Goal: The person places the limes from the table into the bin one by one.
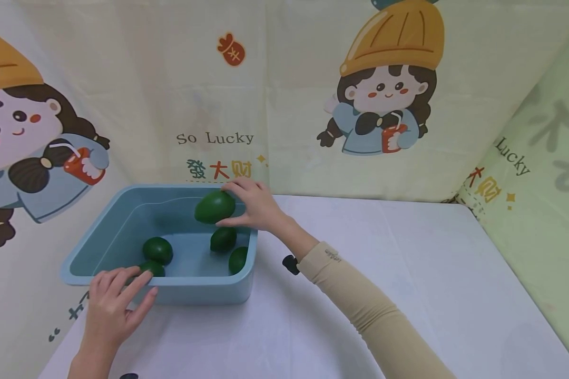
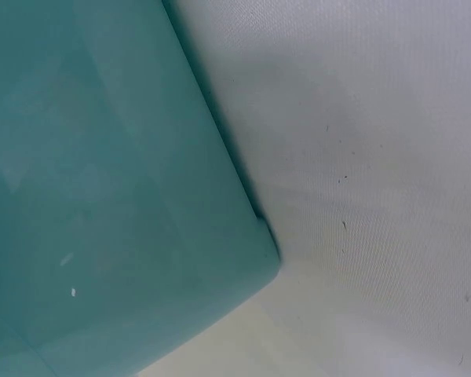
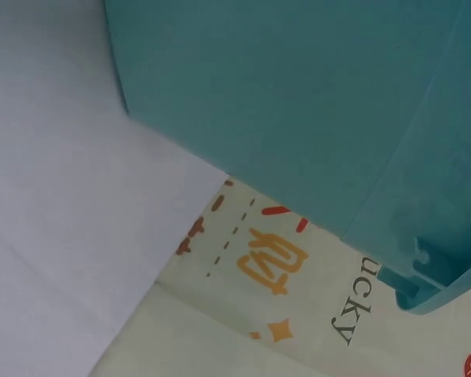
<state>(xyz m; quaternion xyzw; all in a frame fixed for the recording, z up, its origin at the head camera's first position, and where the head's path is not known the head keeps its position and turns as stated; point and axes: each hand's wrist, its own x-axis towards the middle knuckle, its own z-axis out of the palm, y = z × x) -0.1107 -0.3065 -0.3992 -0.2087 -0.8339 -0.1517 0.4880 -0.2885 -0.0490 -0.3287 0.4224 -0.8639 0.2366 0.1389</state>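
My right hand (image 1: 253, 205) pinches a green avocado (image 1: 214, 207) between thumb and fingers, holding it over the right side of a blue plastic tub (image 1: 204, 290). Below it inside the tub lie a dark green avocado (image 1: 223, 240) and another avocado (image 1: 238, 260) near the right wall. Toward the left, an avocado (image 1: 157, 250) sits against one more avocado (image 1: 153, 268), partly hidden by the front rim. My left hand (image 1: 111, 302) rests at the tub's front rim with fingers loosely extended over it. Both wrist views mostly show the tub's outer wall (image 2: 125, 196).
A white-covered table (image 1: 374, 252) extends to the right of the tub. Behind stands a cream cloth (image 1: 294, 105) printed with cartoon figures and lettering. A small black object (image 1: 291, 265) lies near the right sleeve, and another dark object (image 1: 129, 376) shows at the bottom edge.
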